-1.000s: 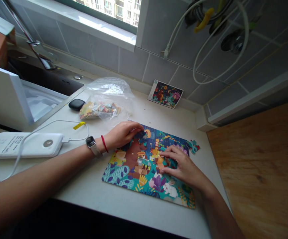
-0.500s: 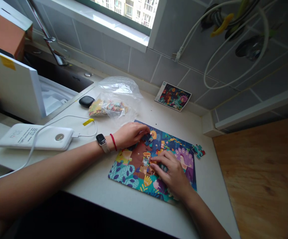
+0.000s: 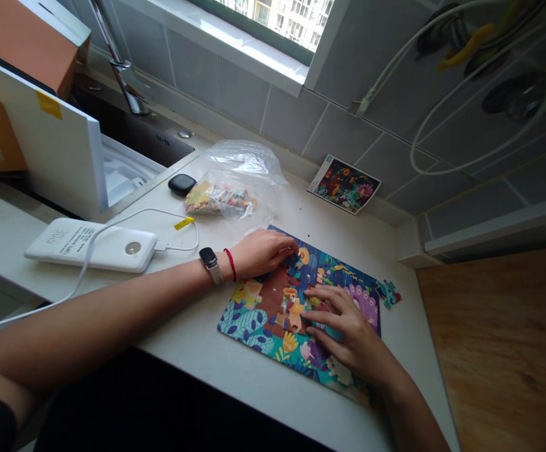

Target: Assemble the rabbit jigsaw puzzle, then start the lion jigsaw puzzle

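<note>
A colourful jigsaw puzzle (image 3: 254,329) lies on the white counter, largely assembled, its right part covered by my right hand. My left hand (image 3: 266,252) rests over the puzzle's upper left part, fingers curled together and tips down by the dark blue pieces; whatever they pinch is hidden. Above the middle of the puzzle, my right hand (image 3: 348,323) is open with its fingers spread, beside an orange animal piece (image 3: 296,314). Beyond the puzzle's right edge lies a small group of joined loose pieces (image 3: 389,294).
A clear plastic bag (image 3: 249,169) with more pieces lies behind, next to a black case (image 3: 181,184). A picture card (image 3: 344,184) leans on the wall. At left are a white power bank (image 3: 91,245) with its cable, and a sink (image 3: 159,141) with boxes.
My right hand has lifted its fingers off the orange animal piece and spread them, uncovering it. My left hand stays at the same spot on the puzzle. The view has shifted slightly.
</note>
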`<state>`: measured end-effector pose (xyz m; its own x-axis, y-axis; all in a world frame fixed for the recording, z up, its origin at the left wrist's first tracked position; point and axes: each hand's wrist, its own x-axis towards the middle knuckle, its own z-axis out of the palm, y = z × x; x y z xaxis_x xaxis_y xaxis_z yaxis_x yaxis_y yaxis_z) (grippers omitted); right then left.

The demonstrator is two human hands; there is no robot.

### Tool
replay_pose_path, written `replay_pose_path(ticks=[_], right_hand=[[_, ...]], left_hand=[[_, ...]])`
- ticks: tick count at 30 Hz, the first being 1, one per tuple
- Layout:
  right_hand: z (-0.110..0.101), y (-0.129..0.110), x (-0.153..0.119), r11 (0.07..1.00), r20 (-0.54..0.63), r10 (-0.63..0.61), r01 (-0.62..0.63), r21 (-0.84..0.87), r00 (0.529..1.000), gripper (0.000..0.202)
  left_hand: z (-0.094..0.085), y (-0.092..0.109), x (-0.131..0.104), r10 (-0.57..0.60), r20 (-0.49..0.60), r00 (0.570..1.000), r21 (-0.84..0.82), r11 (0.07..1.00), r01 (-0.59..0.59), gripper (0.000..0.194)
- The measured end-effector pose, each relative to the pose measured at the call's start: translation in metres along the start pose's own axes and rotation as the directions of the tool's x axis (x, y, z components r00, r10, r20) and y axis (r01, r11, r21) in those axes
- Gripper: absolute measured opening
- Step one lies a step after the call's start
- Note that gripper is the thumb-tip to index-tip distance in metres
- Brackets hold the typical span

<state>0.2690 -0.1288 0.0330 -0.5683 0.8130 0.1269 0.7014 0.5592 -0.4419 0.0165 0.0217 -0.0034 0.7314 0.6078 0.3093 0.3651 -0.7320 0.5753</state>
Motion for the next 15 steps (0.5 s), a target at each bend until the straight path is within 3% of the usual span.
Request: replay_pose_path(ticks=[7, 15], right_hand=[[0.017, -0.009, 0.009, 0.997, -0.08, -0.053, 0.049, -0.054, 0.995, 0.022], [0.018, -0.013, 0.01, 0.992, -0.072, -0.115, 0.111, -0.051, 0.991, 0.025]], left_hand=[[0.001, -0.001, 0.0, 0.0, -0.006, 1.0, 0.001, 1.0, 0.0, 0.022], [0.0, 0.0, 0.0, 0.005, 0.005, 1.0, 0.002, 1.0, -0.005, 0.023]])
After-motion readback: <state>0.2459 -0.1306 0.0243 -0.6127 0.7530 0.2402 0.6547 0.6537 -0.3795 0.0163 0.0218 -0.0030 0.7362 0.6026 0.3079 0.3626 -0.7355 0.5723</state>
